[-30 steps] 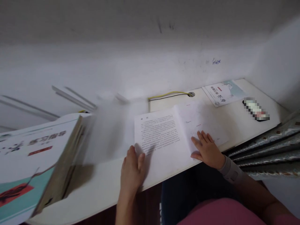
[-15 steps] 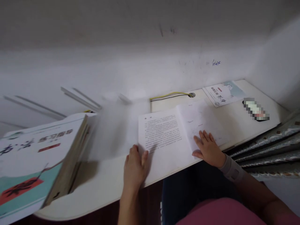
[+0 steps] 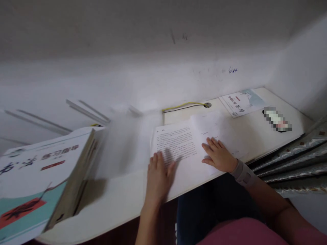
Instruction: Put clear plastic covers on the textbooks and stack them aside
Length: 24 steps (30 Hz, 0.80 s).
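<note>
**Position.** The open pages (image 3: 178, 144) are found flat on the white surface (image 3: 122, 200), close to its near edge. The left leaf is printed densely; the right leaf is nearly blank.

**Hands.** The left hand (image 3: 159, 172) is laid palm down on the lower left corner of the printed leaf, its fingers held close together. The right hand (image 3: 217, 154) is pressed flat on the right leaf just beside the fold, its fingers slightly spread. Nothing is pinched by either hand. A pale wristband (image 3: 242, 173) is worn on the right wrist.

**Handling.** The leaves are judged thin, light and limp, easily creased and apt to slide under a flat palm. A hold is best taken at a free outer corner or edge, one leaf at a time, with the fold kept pressed down.

**Surroundings.** A thick book (image 3: 38, 170) with its cover raised is noted at the left. A blurred sheet (image 3: 120, 144) is seen between it and the pages, and its attachment cannot be told. A booklet (image 3: 242, 102) and a yellow cable (image 3: 185, 104) are seen further back.

**Change.** Compared with half a second ago, the left hand has been shifted from the page's left margin onto the printed text. The right hand has been drawn leftward toward the fold. The pages themselves are unmoved.
</note>
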Each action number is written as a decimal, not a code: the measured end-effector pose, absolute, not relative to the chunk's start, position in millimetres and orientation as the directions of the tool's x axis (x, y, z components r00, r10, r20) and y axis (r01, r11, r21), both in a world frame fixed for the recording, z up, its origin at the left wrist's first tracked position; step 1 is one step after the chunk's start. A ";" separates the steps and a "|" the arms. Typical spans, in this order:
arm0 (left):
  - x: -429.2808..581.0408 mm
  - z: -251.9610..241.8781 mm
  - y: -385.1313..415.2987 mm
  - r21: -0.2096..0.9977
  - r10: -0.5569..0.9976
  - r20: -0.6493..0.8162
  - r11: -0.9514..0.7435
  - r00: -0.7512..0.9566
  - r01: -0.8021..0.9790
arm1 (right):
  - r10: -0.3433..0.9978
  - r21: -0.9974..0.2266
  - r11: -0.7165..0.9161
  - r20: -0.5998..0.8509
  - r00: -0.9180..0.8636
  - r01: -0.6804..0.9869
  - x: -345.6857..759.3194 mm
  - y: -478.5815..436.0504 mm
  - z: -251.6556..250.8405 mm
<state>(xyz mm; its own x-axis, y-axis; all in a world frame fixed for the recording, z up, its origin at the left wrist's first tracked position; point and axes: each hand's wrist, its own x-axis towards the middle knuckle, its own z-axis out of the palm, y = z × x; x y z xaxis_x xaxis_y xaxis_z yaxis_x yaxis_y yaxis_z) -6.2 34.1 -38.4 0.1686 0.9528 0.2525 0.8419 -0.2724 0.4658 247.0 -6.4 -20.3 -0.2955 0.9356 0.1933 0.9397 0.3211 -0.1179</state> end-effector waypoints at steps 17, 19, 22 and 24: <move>-39.7 -31.7 29.1 0.671 0.997 0.042 0.016 -0.060 0.741 | 0.971 -0.117 0.189 0.169 -0.168 0.975 245.8 -3.6 -33.9; -37.2 -29.7 28.3 0.664 0.997 0.044 0.023 -0.070 0.747 | 0.973 -0.126 0.183 0.164 -0.161 0.975 246.5 -4.2 -34.5; -34.4 -28.4 27.2 0.663 0.996 0.045 0.024 -0.071 0.749 | 0.976 -0.132 0.170 0.159 -0.149 0.977 247.3 -5.3 -34.8; -34.0 -28.4 27.0 0.658 0.997 0.040 0.023 -0.066 0.752 | 0.977 -0.129 0.166 0.156 -0.145 0.978 248.1 -5.6 -34.6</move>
<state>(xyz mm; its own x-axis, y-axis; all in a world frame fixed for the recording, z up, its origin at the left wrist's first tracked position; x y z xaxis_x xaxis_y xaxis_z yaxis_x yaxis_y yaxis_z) -34.0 27.0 -28.4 -0.0658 0.9970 0.0403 0.7525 0.0231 0.6582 248.1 -5.6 -34.6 -0.1451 0.9771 0.1559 0.9776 0.1659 -0.1295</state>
